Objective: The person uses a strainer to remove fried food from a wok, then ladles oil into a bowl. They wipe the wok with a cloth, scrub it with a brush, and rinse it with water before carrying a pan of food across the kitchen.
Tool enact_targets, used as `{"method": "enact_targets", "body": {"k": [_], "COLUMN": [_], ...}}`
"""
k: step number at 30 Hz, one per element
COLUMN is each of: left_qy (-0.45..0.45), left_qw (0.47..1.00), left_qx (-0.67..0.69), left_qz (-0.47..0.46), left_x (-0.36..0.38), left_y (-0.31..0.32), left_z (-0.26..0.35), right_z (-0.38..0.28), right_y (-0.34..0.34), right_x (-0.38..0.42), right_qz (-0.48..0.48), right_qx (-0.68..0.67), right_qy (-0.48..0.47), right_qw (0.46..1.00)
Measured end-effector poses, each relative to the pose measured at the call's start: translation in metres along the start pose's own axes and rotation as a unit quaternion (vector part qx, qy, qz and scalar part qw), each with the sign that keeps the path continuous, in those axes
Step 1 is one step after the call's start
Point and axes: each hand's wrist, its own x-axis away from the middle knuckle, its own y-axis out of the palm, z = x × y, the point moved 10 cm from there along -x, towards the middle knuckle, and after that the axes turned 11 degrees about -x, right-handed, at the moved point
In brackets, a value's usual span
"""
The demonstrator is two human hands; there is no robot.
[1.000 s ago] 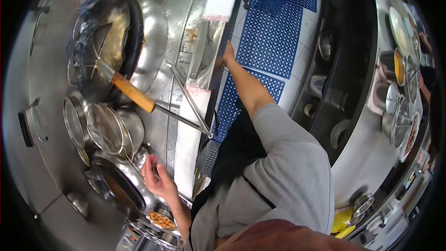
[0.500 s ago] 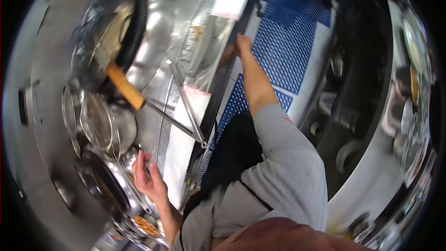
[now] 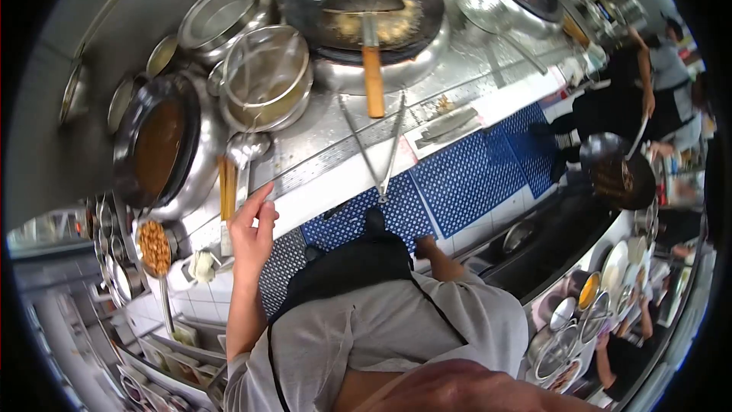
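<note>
My left hand [image 3: 254, 225] is raised at the counter's front edge, forefinger and thumb stretched out, holding nothing visible. Just beyond it lie a metal ladle [image 3: 249, 146] and wooden handles [image 3: 226, 187]. My right hand [image 3: 425, 246] hangs low beside my apron; its fingers are too small and dark to read. Straight ahead, a scoop with a wooden handle [image 3: 372, 84] rests in a black wok [image 3: 305, 8] over bubbling, pale-yellow contents. Metal tongs [image 3: 366, 152] lie spread across the counter edge, jutting toward me.
A wok of brown liquid [image 3: 158, 149] sits at left, near a wire strainer [image 3: 267, 69] over a pot. A strainer of brown nuts [image 3: 154, 248] is lower left. Blue mats [image 3: 473, 183] cover the floor. At right a person holds a wok [image 3: 621, 175].
My view has swung round, bringing the woks ahead and the other people into sight. My right arm, stretched out before, is now lowered by my side. My left hand stays raised.
</note>
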Motion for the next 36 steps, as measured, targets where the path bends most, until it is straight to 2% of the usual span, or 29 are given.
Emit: {"method": "enact_targets", "body": {"k": [1,2,3,5,6,8,9,10,12,13,15,16,17,18,19,21,22,24,25,28,29,32,33,36], "left_qy": [-0.029,-0.057,-0.083,-0.087,-0.097,-0.093,-0.088,-0.059,-0.059,-0.058,-0.077,-0.08,-0.106,-0.128,-0.147,-0.171,-0.126,-0.016,-0.034,-0.076,-0.06,-0.058,-0.052,-0.076], "left_qw": [1.0,0.998,0.996,0.994,0.992,0.989,0.987,0.988,0.983,0.977,0.963,0.958,0.955,0.952,0.956,0.963,0.969,0.943,0.95,0.931,0.915,0.906,0.906,0.923], "left_qx": [0.0,0.001,0.017,0.022,0.024,0.022,0.02,-0.003,-0.037,-0.04,-0.028,-0.01,-0.003,0.006,-0.007,-0.03,-0.126,-0.311,-0.305,-0.353,-0.398,-0.419,-0.421,-0.376], "left_qz": [0.009,0.015,0.038,0.062,0.076,0.113,0.136,0.14,0.17,0.202,0.255,0.274,0.278,0.277,0.253,0.205,0.173,0.115,0.059,-0.052,-0.037,-0.022,0.012,-0.021], "left_x": [0.006,0.013,0.022,0.035,0.044,0.061,0.067,0.077,0.1,0.113,0.14,0.153,0.164,0.174,0.177,0.173,0.169,0.154,0.152,0.145,0.146,0.145,0.144,0.137], "left_y": [-0.016,-0.028,-0.039,-0.062,-0.073,-0.097,-0.113,-0.129,-0.167,-0.186,-0.22,-0.235,-0.246,-0.252,-0.252,-0.249,-0.24,-0.207,-0.191,-0.167,-0.161,-0.15,-0.15,-0.142], "left_z": [-0.006,-0.017,-0.036,-0.062,-0.076,-0.095,-0.106,-0.12,-0.145,-0.162,-0.208,-0.225,-0.253,-0.28,-0.298,-0.324,-0.327,-0.336,-0.345,-0.339,-0.34,-0.341,-0.34,-0.359], "right_z": [0.007,0.011,0.01,-0.008,-0.014,-0.074,-0.119,-0.159,-0.249,-0.289,-0.353,-0.37,-0.387,-0.408,-0.445,-0.492,-0.501,-0.472,-0.455,-0.418,-0.407,-0.376,-0.366,-0.349], "right_y": [0.004,0.013,0.023,0.044,0.03,-0.072,-0.14,-0.183,-0.253,-0.28,-0.321,-0.326,-0.336,-0.342,-0.349,-0.344,-0.344,-0.33,-0.328,-0.329,-0.337,-0.346,-0.346,-0.351], "right_x": [0.004,0.013,0.026,0.061,0.057,0.043,0.032,0.017,-0.009,-0.024,-0.05,-0.072,-0.088,-0.1,-0.1,-0.112,-0.114,-0.136,-0.139,-0.106,-0.088,-0.068,-0.064,-0.046], "right_qz": [-0.083,-0.164,-0.24,-0.365,-0.407,-0.445,-0.388,-0.359,-0.301,-0.263,-0.162,-0.111,-0.005,0.052,0.082,0.074,0.077,0.075,0.075,0.088,0.139,0.071,0.067,0.073], "right_qx": [-0.095,-0.187,-0.275,-0.432,-0.424,-0.368,-0.35,-0.342,-0.439,-0.406,-0.473,-0.523,-0.586,-0.662,-0.748,-0.837,-0.876,-0.893,-0.9,-0.877,-0.862,-0.879,-0.885,-0.9], "right_qy": [0.079,0.161,0.243,0.398,0.382,0.303,0.267,0.227,0.109,0.084,0.065,0.045,0.052,0.046,0.063,0.075,0.077,0.032,0.009,0.052,0.079,0.042,0.036,0.023], "right_qw": [0.989,0.955,0.899,0.722,0.713,0.758,0.81,0.838,0.839,0.871,0.864,0.844,0.809,0.746,0.655,0.537,0.47,0.443,0.43,0.469,0.48,0.47,0.46,0.429]}}
